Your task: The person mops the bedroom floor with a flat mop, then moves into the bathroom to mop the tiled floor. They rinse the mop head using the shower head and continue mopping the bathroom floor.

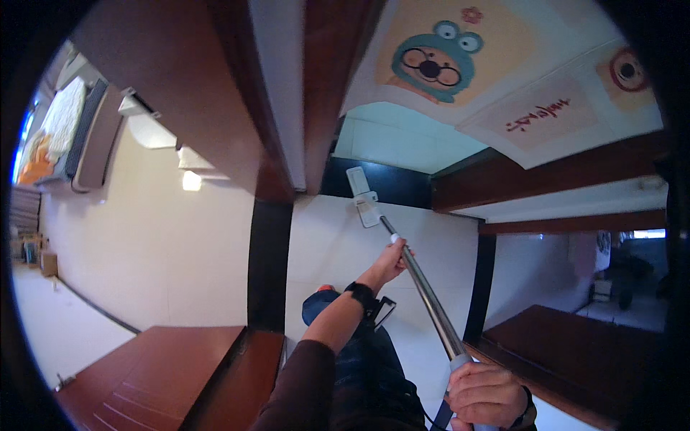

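Note:
My left hand [389, 262] is closed around the lower part of a metal mop pole [428, 291], near its white joint. The pole's grey upper grip lies in my right hand [485, 393]. At the far end of the pole, a white flat mop head [364, 196] reaches from the white floor tiles onto a black threshold strip [399, 183]. The underside of the mop head is hidden.
A printed cloth curtain [463, 70] hangs in the doorway ahead. Dark red wooden frames [539, 178] flank it. Open wooden doors [156, 372] stand at lower left and right [571, 345]. A bed [67, 124] shows in the left room.

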### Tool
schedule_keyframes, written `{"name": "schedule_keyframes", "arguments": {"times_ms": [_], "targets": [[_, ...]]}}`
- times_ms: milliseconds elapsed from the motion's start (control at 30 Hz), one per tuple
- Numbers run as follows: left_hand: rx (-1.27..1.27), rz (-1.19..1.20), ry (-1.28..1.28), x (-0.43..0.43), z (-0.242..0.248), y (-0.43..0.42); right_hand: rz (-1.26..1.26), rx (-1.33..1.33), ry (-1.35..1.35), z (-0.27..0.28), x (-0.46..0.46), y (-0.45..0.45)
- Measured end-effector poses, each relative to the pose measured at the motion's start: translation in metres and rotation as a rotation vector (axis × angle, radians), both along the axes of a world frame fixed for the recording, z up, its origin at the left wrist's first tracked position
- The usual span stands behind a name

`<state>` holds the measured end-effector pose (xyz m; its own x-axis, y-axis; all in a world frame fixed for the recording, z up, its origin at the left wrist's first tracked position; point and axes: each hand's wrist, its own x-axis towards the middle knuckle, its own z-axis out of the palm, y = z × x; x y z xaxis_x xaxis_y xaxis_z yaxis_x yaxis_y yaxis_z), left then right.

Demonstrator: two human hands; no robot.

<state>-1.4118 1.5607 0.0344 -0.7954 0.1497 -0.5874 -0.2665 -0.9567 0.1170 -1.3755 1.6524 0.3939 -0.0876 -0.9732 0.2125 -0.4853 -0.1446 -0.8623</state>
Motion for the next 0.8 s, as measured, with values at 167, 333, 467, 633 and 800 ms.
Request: {"name": "schedule_keyframes", "arguments": {"times_ms": [167, 333, 467, 633, 800], "targets": [[-0.081, -0.047, -0.117, 0.027, 0.036, 0.010, 0.124, -0.054, -0.055, 0.026, 0.002, 0.015], [-0.014, -0.044, -0.038, 0.039, 0.067, 0.023, 0.222, -0.184, -0.185, 0.059, -0.030, 0.042], [-0.035, -0.020, -0.145, 0.026, 0.053, 0.023, 0.374, -0.127, -0.097, 0.047, -0.095, 0.065], [-0.137, 0.344, -0.225, -0.023, 0.038, 0.003, 0.124, 0.210, 0.005, 0.039, -0.216, 0.059], [0.290, 0.500, -0.036, -0.044, 0.037, -0.049, -0.052, 0.315, -0.051, 0.004, -0.317, 0.011]]}}
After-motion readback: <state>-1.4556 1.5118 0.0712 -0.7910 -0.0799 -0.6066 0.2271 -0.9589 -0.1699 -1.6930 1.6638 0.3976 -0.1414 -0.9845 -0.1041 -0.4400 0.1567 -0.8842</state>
